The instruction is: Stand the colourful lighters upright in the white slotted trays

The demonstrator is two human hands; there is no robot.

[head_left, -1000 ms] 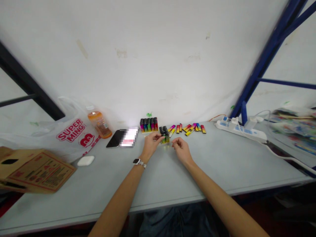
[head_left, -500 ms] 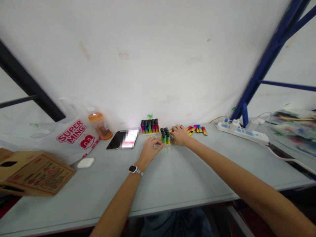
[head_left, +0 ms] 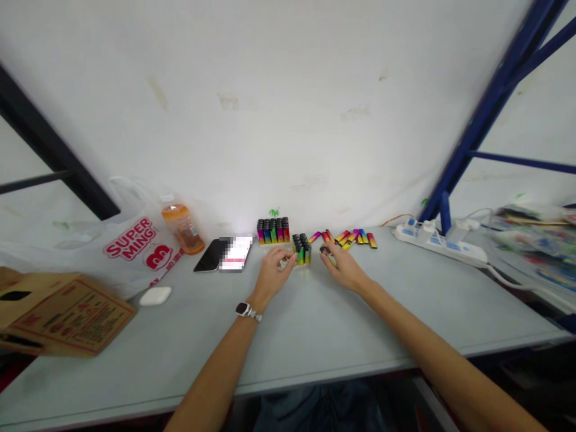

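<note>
Upright lighters [head_left: 302, 252] with black tops and green-yellow bodies stand bunched in a clear plastic tray, mostly hidden, in the middle of the table. At its left side is my left hand [head_left: 273, 270], thumb and fingers closed on the tray's edge. My right hand [head_left: 344, 269] is just right of the bunch, apart from it, with its fingers closed round a lighter [head_left: 324, 249] whose dark end shows. Behind my right hand several loose lighters [head_left: 346, 240] in rainbow colours lie on the table. A full block of upright lighters [head_left: 273, 231] stands near the wall.
Left of the blocks lie two phones [head_left: 212, 255] and a white case [head_left: 155, 296]. Beyond them are an orange bottle [head_left: 183, 229], a plastic bag [head_left: 130, 252] and a cardboard box [head_left: 67, 312]. A white power strip [head_left: 441, 243] with cables lies at the right.
My right hand has drawn back from the bunch towards the right and nearer to me, uncovering more loose lighters. My left hand has barely moved.
</note>
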